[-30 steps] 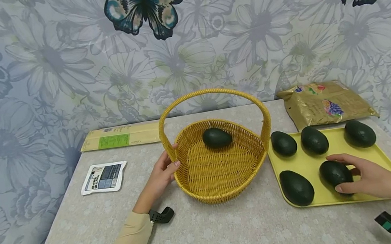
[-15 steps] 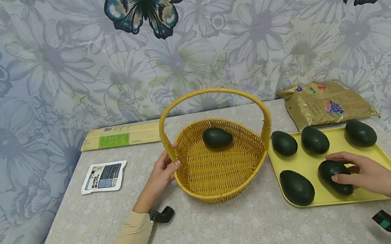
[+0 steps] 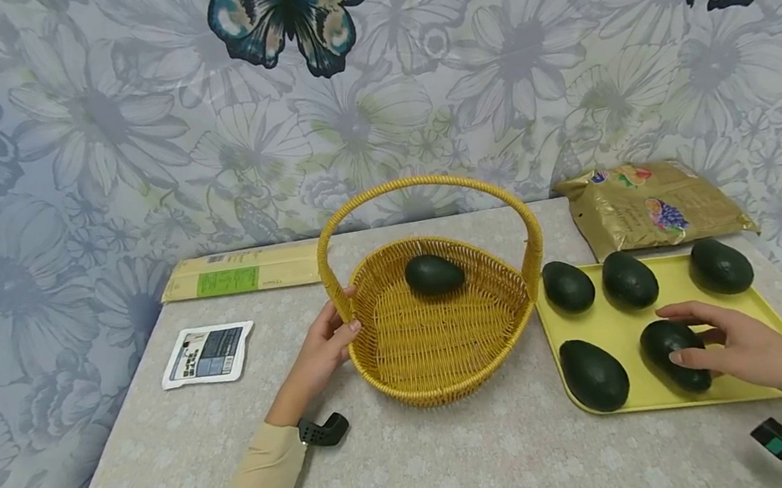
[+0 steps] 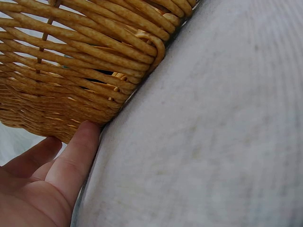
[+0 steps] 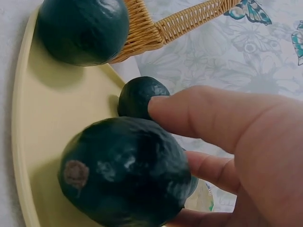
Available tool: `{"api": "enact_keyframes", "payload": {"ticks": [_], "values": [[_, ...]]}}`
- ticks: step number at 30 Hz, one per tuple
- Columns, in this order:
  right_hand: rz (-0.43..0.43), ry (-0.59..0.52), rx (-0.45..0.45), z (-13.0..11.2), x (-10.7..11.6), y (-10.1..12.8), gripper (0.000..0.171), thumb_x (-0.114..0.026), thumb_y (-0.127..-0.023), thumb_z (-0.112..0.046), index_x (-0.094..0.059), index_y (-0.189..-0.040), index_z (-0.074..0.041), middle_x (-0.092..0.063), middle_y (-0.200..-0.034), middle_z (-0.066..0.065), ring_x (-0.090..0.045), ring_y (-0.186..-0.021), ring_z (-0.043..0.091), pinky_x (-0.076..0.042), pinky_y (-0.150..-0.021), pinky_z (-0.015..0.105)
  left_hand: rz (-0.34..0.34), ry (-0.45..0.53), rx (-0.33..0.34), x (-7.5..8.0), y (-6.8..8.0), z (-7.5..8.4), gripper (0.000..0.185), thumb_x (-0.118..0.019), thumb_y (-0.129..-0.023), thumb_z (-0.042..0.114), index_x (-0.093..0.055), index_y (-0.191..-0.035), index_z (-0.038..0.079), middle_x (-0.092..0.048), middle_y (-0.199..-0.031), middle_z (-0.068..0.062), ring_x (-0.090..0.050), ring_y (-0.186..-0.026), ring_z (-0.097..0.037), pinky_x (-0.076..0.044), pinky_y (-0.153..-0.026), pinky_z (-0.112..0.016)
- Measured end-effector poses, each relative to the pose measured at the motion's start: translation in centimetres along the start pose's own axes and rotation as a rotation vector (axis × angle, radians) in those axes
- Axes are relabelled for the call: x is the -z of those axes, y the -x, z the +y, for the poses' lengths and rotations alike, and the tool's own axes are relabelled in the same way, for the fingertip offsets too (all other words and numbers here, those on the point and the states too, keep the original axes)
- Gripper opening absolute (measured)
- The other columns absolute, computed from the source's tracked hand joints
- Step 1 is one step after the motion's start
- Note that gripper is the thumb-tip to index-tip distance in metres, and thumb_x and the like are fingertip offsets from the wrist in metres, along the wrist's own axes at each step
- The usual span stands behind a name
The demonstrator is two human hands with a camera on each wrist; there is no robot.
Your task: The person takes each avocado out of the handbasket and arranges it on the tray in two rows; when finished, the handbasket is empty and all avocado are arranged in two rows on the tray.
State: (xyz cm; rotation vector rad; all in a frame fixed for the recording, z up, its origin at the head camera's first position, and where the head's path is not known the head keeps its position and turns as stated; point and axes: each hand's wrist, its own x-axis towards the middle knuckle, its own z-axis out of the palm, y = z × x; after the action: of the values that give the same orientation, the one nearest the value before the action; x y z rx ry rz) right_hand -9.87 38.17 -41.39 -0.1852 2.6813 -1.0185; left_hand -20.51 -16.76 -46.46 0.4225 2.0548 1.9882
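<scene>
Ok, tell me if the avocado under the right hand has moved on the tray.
Yes. The avocado has turned and slid slightly toward the tray's near edge.

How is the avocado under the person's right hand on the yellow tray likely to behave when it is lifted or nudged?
The avocado is rounded and egg-shaped, so a nudge would probably roll it on the flat yellow tray. Its skin shows glossy highlights in the right wrist view, so it may be a little slippery. The right hand wraps fingers round it, and it looks firm, unlikely to deform.
</scene>
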Motion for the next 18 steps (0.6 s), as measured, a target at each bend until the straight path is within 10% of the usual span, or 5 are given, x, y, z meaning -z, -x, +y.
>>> {"api": "enact_keyframes", "payload": {"ticks": [18], "values": [[0.033, 0.093, 0.056, -1.2, 2.2, -0.1, 0.064, -0.069, -0.098, -0.02, -0.041, -0.148, 0.009, -0.045, -0.143, 0.04, -0.059, -0.115, 0.056, -0.06, -0.072, 0.028, 0.007, 0.0, 0.001, 0.0, 0.0, 0.1, 0.06, -0.05, -0.107, 0.015, -0.025, -0.162, 0.019, -0.035, -0.157, -0.027, -0.052, -0.131, -0.034, -0.059, -0.089, -0.03]]}}
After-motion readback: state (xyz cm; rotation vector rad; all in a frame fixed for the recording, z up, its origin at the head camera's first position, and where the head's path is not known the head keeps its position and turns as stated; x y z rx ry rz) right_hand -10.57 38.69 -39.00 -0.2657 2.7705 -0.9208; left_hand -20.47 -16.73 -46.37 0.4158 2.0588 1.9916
